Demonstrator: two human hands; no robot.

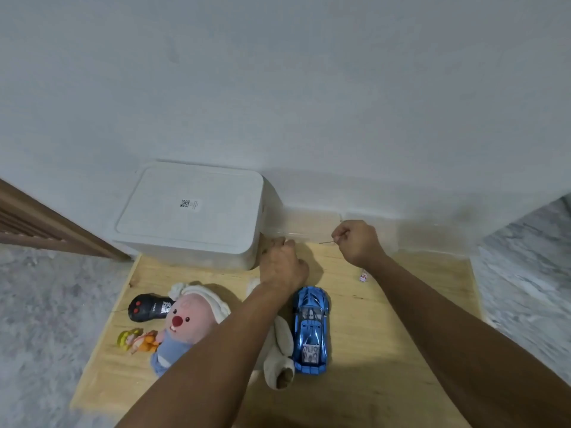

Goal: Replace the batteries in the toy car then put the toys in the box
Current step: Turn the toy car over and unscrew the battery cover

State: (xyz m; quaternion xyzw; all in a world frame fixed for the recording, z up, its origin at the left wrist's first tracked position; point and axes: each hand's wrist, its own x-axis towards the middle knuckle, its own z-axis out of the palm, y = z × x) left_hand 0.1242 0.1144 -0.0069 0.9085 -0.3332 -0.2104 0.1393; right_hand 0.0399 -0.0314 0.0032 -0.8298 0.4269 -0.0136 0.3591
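Pale wall (309, 88) rises behind a wooden board (386, 335). Nearer than the lidded white box (191, 211), whose contents are hidden, lie a black remote (148, 306), a small doll (136, 339), and a pink plush (185, 322) partly covered by the forearm. The left hand (282, 267) reaches beside the box, fingers unclear. A blue toy car (310, 329) lies nearer. The right hand (358, 240) pinches a thin, hard-to-identify tool (326, 242).

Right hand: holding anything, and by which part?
The right hand pinches a thin dark pin-like tool at one end; its tip juts left. What it is cannot be told. The left hand's grip is hidden.
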